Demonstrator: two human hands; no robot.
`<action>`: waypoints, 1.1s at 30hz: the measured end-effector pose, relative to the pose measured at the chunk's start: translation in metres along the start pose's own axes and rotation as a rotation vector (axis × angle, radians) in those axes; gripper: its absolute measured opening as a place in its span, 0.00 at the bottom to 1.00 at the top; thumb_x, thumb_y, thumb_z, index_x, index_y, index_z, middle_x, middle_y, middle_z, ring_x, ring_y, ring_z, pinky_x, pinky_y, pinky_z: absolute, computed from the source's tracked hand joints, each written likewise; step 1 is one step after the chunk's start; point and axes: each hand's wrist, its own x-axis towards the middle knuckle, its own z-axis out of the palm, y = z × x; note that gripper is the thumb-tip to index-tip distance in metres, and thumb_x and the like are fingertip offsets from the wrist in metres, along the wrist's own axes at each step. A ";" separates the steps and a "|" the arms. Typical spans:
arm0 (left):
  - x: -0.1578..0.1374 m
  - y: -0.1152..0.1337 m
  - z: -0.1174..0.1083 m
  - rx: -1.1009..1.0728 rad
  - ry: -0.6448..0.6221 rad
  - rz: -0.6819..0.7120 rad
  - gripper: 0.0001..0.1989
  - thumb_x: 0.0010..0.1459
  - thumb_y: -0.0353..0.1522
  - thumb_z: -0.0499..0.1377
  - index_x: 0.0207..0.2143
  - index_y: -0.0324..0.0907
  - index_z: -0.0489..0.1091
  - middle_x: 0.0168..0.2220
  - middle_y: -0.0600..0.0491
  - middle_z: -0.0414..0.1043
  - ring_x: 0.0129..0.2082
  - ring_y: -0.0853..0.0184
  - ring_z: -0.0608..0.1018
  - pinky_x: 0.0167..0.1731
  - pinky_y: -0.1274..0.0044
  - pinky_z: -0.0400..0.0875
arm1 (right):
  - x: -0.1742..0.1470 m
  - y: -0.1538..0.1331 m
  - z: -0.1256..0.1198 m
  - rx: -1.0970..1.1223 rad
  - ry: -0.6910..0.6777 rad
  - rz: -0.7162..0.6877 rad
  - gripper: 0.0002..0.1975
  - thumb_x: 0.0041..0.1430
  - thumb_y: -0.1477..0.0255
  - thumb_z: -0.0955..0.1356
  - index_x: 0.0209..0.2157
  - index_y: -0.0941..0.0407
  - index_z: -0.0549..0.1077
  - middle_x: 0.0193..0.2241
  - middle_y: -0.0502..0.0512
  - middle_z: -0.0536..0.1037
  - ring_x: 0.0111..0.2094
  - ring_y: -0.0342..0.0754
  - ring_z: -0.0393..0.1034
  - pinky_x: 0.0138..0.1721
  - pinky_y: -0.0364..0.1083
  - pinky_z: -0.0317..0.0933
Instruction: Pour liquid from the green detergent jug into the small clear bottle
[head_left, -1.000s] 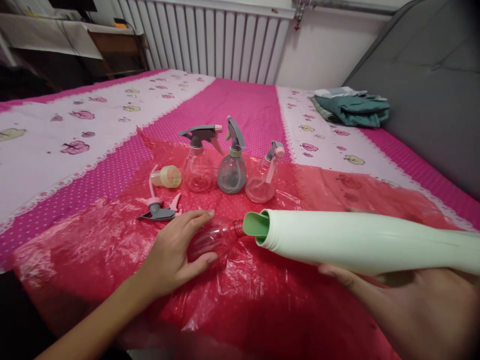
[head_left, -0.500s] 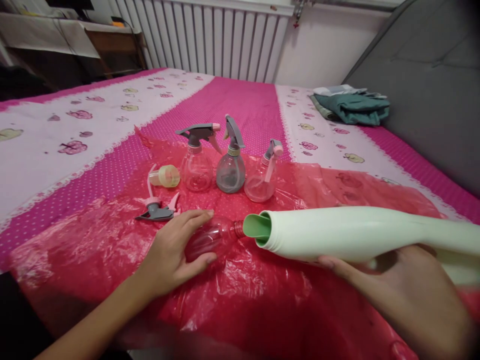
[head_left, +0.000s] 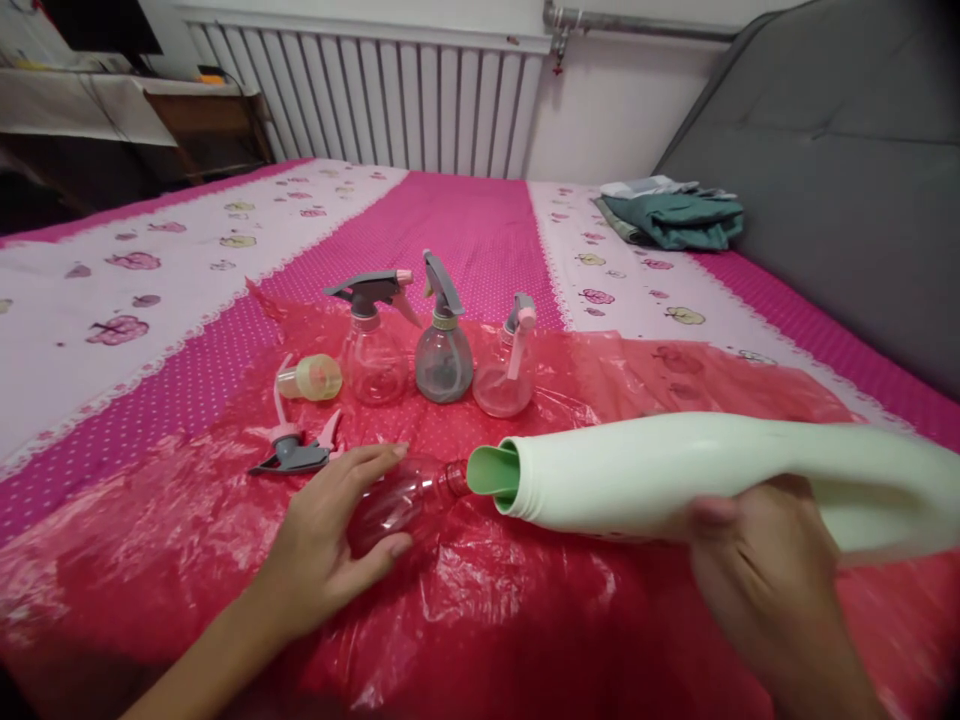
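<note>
My left hand [head_left: 334,530] is wrapped round a clear spray bottle without its head [head_left: 409,495], tilted low over the red plastic sheet [head_left: 517,620], its neck to the right. My right hand [head_left: 765,565] grips the handle of a pale green jug [head_left: 637,470], which lies nearly level. The jug's green spout [head_left: 491,470] is right at the bottle's neck; whether they touch I cannot tell. Beyond my left hand lies a loose grey and pink trigger sprayer [head_left: 296,453] with its tube. No stream of liquid shows.
Behind stand three spray bottles: a clear one [head_left: 375,360], a grey one [head_left: 444,360] and a clear one with a pink trigger [head_left: 504,380]. A yellowish cap [head_left: 319,378] lies at their left. Folded cloths [head_left: 675,215] rest on the bed by the grey headboard [head_left: 825,170].
My right hand has shifted along the jug and now closes round its handle. The jug's spout stays by the bottle's neck. The whole view has shifted slightly.
</note>
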 end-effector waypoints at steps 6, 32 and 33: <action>0.001 -0.001 -0.003 0.031 -0.007 0.007 0.27 0.69 0.44 0.58 0.68 0.53 0.63 0.60 0.44 0.78 0.57 0.48 0.82 0.55 0.58 0.79 | 0.001 -0.016 0.004 -0.115 0.190 -0.031 0.34 0.75 0.50 0.52 0.25 0.55 0.72 0.24 0.60 0.71 0.31 0.56 0.63 0.38 0.53 0.53; 0.000 0.000 0.000 0.027 0.014 -0.005 0.26 0.70 0.45 0.58 0.66 0.50 0.64 0.59 0.45 0.78 0.56 0.51 0.82 0.57 0.60 0.78 | -0.004 -0.009 0.015 -0.123 0.239 0.004 0.38 0.74 0.46 0.52 0.28 0.59 0.75 0.27 0.65 0.74 0.32 0.56 0.62 0.38 0.52 0.50; 0.000 0.000 0.000 0.029 0.009 -0.011 0.26 0.70 0.45 0.58 0.66 0.49 0.64 0.59 0.45 0.78 0.56 0.51 0.82 0.57 0.60 0.78 | -0.004 -0.009 0.015 -0.119 0.234 0.004 0.38 0.74 0.46 0.52 0.28 0.59 0.75 0.28 0.66 0.74 0.32 0.56 0.62 0.38 0.52 0.50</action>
